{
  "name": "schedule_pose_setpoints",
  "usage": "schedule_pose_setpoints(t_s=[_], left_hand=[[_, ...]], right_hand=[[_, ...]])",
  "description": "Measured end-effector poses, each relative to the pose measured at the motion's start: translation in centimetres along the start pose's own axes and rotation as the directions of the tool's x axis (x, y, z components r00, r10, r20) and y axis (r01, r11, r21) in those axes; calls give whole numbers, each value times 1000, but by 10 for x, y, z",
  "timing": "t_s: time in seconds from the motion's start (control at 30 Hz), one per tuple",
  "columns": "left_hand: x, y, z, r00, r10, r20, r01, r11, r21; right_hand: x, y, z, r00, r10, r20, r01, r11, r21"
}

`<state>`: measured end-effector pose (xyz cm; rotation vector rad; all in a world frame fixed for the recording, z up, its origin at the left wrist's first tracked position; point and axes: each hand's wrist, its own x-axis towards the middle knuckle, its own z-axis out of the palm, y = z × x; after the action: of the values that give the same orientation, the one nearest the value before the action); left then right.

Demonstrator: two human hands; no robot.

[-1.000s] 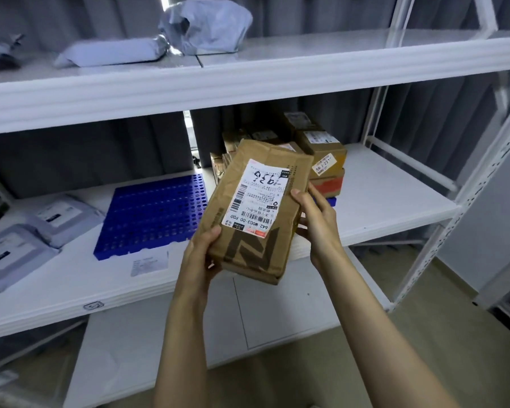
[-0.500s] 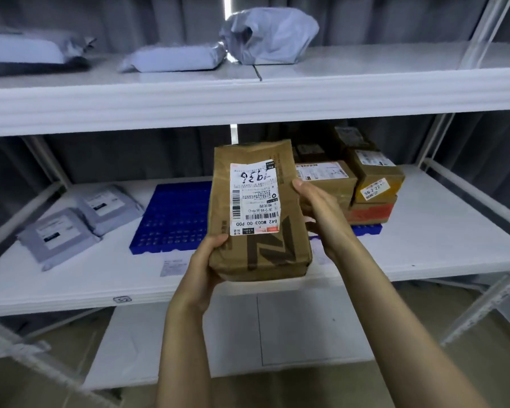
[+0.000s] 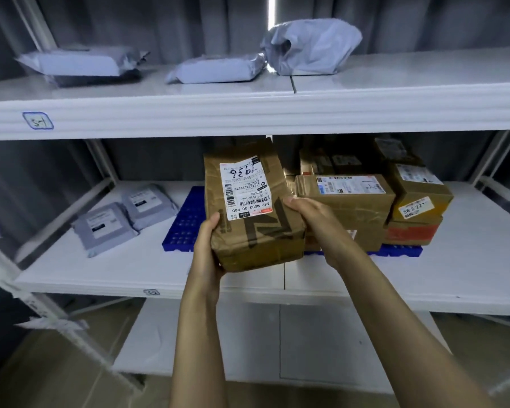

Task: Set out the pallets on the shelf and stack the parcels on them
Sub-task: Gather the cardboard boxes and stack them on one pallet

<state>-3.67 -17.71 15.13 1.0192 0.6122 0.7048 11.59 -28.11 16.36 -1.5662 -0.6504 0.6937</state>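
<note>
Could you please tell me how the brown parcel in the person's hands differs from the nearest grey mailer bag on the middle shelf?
The brown parcel is creased cardboard; the grey mailer bag is soft plastic. The parcel is held tilted in the left hand and right hand; the bag lies flat on the middle shelf. The parcel is thick, the bag thin. Both bear printed labels.

Single head-worn camera looks forward and slightly down, close to the middle shelf (image 3: 100, 272); edges seem warped.
</note>
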Motion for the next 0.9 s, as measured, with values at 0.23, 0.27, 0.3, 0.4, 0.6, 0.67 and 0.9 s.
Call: schedule_pose_setpoints(t_s=[0.23,0.27,0.3,0.4,0.6,0.67,0.9], left_hand=[[-7,12,-7,999,-13,-32,14,1000,26],[-8,13,-8,999,-16,-38,17,999,36],[-10,14,-11,999,-13,-44,15,998,55],[-14,16,-15,998,-19,-60,25,995,95],[-16,17,-30,997,-53,-48,60,985,160],[-16,17,-33,998,-44,-44,51,984,169],[-9,16,-30,996,-56,-76,67,987,144]], right_hand=[[5,1,12,999,34,-2,-34,995,90],[5,2,13,999,34,2,-34,995,95],[6,3,15,999,33,7,-34,995,97],[3,6,20,999,45,27,-47,993,106],[-5,16,30,995,87,37,-91,990,108],[-9,17,35,995,99,26,-102,987,121],[-27,15,49,990,137,-44,-132,985,110]])
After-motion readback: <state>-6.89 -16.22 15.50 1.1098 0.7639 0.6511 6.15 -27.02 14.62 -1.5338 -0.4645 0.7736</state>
